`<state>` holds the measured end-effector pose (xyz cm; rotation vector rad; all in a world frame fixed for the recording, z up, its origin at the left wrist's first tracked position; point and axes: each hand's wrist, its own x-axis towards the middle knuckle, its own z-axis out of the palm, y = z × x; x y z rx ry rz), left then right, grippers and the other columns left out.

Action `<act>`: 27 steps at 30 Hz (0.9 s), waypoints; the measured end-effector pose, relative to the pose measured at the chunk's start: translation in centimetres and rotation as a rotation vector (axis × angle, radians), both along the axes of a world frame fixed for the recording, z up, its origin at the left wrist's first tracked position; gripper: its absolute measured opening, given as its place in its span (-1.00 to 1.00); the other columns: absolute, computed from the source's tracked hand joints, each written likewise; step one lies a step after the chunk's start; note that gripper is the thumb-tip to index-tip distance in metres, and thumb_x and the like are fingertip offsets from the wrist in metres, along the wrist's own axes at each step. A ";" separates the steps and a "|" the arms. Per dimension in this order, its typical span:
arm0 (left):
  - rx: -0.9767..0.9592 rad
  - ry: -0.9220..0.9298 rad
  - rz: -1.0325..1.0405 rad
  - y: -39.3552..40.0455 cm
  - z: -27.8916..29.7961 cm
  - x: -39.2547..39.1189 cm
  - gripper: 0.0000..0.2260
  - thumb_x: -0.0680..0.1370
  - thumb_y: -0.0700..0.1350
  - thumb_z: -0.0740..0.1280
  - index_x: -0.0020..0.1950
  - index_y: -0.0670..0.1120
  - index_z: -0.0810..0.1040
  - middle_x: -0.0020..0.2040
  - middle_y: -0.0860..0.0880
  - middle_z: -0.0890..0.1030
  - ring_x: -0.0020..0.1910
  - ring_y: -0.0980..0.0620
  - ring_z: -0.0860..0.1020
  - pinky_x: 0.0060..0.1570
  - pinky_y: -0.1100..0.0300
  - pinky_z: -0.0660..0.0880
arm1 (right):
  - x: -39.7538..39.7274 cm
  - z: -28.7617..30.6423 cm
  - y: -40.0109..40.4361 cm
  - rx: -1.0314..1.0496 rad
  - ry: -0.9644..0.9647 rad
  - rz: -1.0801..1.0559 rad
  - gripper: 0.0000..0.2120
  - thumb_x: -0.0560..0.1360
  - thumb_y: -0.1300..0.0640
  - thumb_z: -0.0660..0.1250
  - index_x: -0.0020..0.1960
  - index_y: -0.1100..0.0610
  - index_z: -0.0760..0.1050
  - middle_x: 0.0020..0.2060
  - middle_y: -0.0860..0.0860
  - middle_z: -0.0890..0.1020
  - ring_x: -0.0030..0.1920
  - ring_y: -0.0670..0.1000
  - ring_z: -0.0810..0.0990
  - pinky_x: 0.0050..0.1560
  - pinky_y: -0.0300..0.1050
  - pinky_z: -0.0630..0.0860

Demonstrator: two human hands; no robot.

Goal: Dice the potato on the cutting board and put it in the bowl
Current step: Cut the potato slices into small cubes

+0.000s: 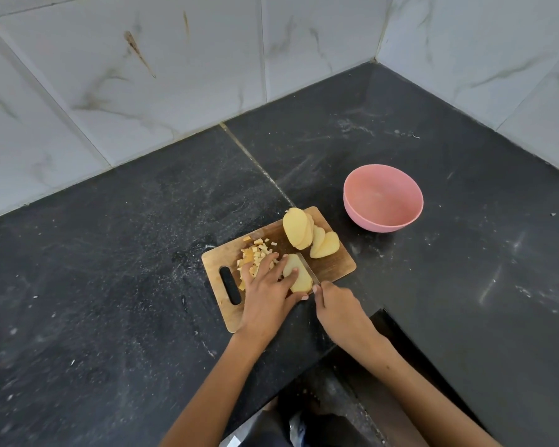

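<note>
A wooden cutting board (336,266) lies on the black counter. My left hand (268,291) presses down on a flat potato slice (300,279) near the board's front edge. My right hand (339,311) grips a knife (309,267), whose blade lies along the right side of that slice. A pile of small potato dice (255,253) sits on the board's left part, partly under my left fingers. Several uncut slices (307,235) lean together at the board's far end. The pink bowl (383,198) stands empty to the right beyond the board.
The black stone counter (110,253) runs into a corner of white marble-patterned wall tiles (175,75). The counter's front edge steps inward just below my right hand. A dark handle slot (229,285) is cut in the board's left end.
</note>
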<state>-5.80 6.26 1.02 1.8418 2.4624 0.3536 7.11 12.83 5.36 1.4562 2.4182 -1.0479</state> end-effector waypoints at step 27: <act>0.077 -0.005 0.109 0.1 0.2 0.5 -0.78 0.24 0.08 0.58 -0.19 0.03 0.71 0.09 -0.03 0.66 0.23 -0.19 0.49 0.21 -0.14 0.09 | 5.6 1.4 -3.6 -0.038 -0.127 0.058 -0.73 0.67 -0.01 -0.03 -0.01 0.11 0.35 -0.28 0.01 0.53 -0.33 -0.04 0.52 -0.26 -0.10 0.50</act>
